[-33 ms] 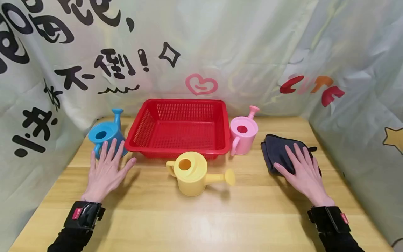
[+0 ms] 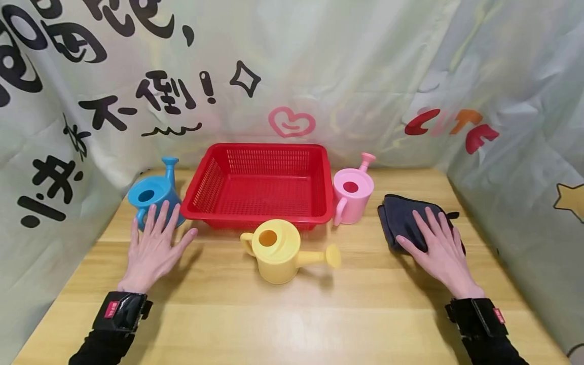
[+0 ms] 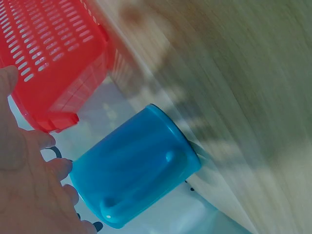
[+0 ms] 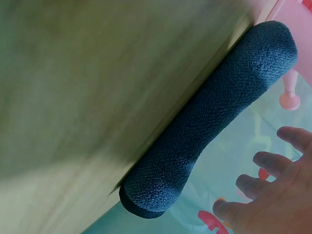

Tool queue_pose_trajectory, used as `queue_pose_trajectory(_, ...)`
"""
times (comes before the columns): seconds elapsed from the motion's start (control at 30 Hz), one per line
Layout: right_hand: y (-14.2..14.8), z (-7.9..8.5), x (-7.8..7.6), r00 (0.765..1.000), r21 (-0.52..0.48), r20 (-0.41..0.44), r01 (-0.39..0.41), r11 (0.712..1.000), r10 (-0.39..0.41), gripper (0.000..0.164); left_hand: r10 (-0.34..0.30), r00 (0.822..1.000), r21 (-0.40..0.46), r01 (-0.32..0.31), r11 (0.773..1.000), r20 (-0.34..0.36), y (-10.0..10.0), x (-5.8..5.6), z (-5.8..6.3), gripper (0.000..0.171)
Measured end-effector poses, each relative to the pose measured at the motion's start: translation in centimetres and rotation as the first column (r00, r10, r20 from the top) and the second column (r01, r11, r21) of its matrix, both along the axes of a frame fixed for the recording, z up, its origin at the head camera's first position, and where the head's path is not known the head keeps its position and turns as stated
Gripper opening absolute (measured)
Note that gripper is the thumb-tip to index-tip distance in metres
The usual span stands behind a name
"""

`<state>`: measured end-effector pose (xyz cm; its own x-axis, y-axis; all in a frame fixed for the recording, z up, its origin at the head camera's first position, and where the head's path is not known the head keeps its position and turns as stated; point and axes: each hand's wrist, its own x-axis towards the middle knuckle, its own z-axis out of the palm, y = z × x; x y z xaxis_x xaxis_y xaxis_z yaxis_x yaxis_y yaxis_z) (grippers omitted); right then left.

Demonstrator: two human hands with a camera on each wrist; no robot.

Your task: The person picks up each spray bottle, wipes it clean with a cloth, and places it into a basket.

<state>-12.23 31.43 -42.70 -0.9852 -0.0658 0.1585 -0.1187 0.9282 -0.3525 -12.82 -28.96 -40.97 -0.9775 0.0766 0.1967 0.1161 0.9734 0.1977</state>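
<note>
With fingers spread, my left hand [image 2: 151, 257] is held in front of a blue watering can [image 2: 157, 190]. In the left wrist view the fingertips lie close to the top of the blue can; whether they touch, I cannot tell. On the right, my right hand [image 2: 441, 253] is stretched out over a folded dark cloth [image 2: 399, 218]. The right wrist view shows a gap between these fingers and the thick, fuzzy cloth. A yellow watering can [image 2: 278, 263] stands upright between the hands, its spout pointing right. Neither hand holds anything.
A red plastic basket [image 2: 257, 223] with slotted walls stands at the back of the wooden table [image 2: 292, 324]. Beside its right wall is a pink watering can [image 2: 358, 200]. A pale printed curtain [image 2: 365, 76] hangs behind and around the table.
</note>
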Motion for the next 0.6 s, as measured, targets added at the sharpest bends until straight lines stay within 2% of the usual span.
queue_pose_trajectory(0.23, 0.25, 0.00, 0.39, 1.000, -0.019, 0.024, -0.008, 1.000, 0.009, 0.085, 0.002, 1.000, 0.016, -0.002, 1.000, 0.008, -0.23, 0.19, -0.15, 0.082)
queue_pose_trajectory(0.6, 0.38, 0.15, -0.11, 0.998, -0.013, 0.049, -0.033, 0.999, 0.033, 0.087, 0.030, 0.999, 0.048, -0.032, 0.998, 0.037, -0.84, 0.70, -0.41, 0.082)
